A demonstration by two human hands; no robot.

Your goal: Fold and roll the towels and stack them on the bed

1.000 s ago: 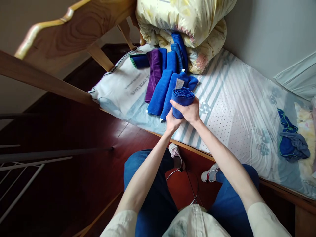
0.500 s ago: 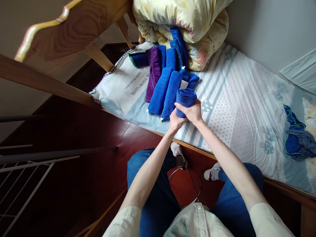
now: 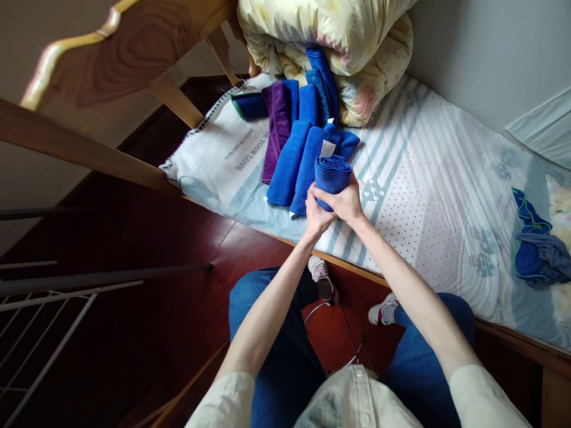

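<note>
Both hands grip a rolled blue towel [image 3: 332,175], held roughly upright with its spiral end facing up. My left hand [image 3: 316,213] wraps its lower left side, and my right hand [image 3: 347,201] wraps the right side with the thumb across the front. Part of the fingers is hidden by the roll. Just beyond it, several blue rolled towels [image 3: 289,166] lie on the bed, one with a white label [image 3: 328,148]. A purple rolled towel [image 3: 275,131] rests to their left, beside a dark blue roll with green edging [image 3: 250,107].
A bulky yellow quilt [image 3: 321,30] sits at the bed's far end. Crumpled blue cloths [image 3: 537,249] lie on the bed sheet [image 3: 428,196] at the right. The wooden headboard [image 3: 134,53] stands at the left, with a white metal rack [image 3: 49,345] below it.
The rolled towel and both hands have shifted very slightly left, and the grip looks the same. The view has moved a little; the towels on the bed stay where they were.
</note>
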